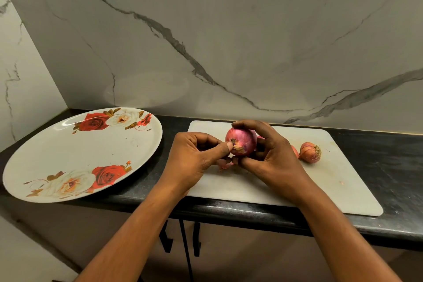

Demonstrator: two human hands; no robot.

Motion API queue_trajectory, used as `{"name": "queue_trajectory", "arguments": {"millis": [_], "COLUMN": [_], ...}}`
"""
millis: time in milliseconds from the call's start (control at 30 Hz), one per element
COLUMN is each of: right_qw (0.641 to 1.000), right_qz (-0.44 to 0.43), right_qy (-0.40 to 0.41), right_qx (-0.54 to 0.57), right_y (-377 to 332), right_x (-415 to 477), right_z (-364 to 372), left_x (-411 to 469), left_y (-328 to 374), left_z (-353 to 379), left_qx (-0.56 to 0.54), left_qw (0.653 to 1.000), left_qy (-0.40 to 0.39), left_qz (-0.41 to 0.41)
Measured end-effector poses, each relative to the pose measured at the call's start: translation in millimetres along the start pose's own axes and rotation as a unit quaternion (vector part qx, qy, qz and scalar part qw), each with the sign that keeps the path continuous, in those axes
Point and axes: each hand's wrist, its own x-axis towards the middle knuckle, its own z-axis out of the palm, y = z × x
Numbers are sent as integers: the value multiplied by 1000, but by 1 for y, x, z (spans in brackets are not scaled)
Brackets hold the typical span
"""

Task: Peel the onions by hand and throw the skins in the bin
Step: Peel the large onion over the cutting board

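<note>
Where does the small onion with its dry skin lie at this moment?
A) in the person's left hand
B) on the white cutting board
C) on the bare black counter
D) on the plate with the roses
B: the small onion lies on the white cutting board, just to the right of the right hand, which holds the larger onion.

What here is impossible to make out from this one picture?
Head view only:
- The bin: none in the frame, so its place is unknown.
- The round purple-red onion: its far side is covered by the right hand gripping it.
- Another orange-skinned onion: only a sliver shows behind that hand.
- The pinkish scraps beneath the left hand: too hidden to tell peel from fingertips.
</note>
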Motion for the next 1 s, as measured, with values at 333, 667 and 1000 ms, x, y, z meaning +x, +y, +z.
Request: {"name": "queue_trajectory", "arguments": {"millis": [333, 667, 1000], "right_qw": [999, 999, 999], "right_qz": [27, 27, 37], "right_qy": [10, 3, 3], "right_qx": [44, 36, 33], "right_y": [0, -4, -3], "right_x": [0, -1, -1], "right_z": [0, 0, -1], "left_x": [0, -1, 0], "left_y": [-4, -4, -2], "left_z": [0, -1, 0], "left_qx": [31, 53, 15], "left_qw": [998, 997, 999], "left_qy": [33, 31, 38], "left_qz": [38, 43, 30]}}
